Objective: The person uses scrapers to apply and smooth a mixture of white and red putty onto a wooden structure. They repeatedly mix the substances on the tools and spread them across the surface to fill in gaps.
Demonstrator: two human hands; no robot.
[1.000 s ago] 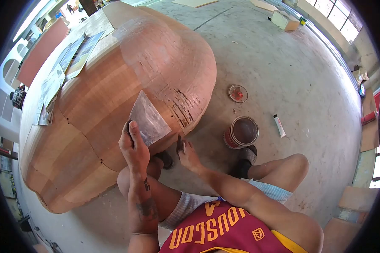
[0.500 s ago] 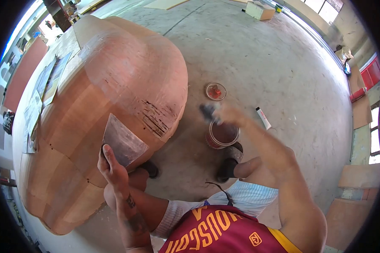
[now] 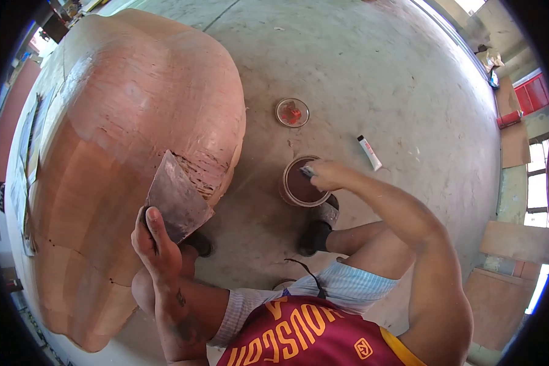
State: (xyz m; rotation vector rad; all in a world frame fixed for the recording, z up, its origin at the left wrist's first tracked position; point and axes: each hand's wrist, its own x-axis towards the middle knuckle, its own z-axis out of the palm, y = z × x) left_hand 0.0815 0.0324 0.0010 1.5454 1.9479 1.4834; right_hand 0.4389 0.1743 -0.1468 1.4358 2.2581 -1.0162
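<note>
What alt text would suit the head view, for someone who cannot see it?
A person's right hand holds a small dark tool at the mouth of an open, round tin. The left hand holds a flat grey plate beside a large, curved wooden form; a white tube lies on the grey floor.

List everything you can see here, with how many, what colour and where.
large rounded wooden form: one, tan and pink, left
printed paper sheets: several, pale, form's far left side
round shallow lid: one, clear or silvery with red smears, floor
round open can: one, reddish with brown contents, floor
capped tube: one, white and black, floor
flat four-sided plate: one, grey, left hand
small tool: one, dark, right hand
flat boards: several, tan, far right
background clutter: too small to count
left hand: one, bare, beside form
right hand: one, bare, over can's rim
</note>
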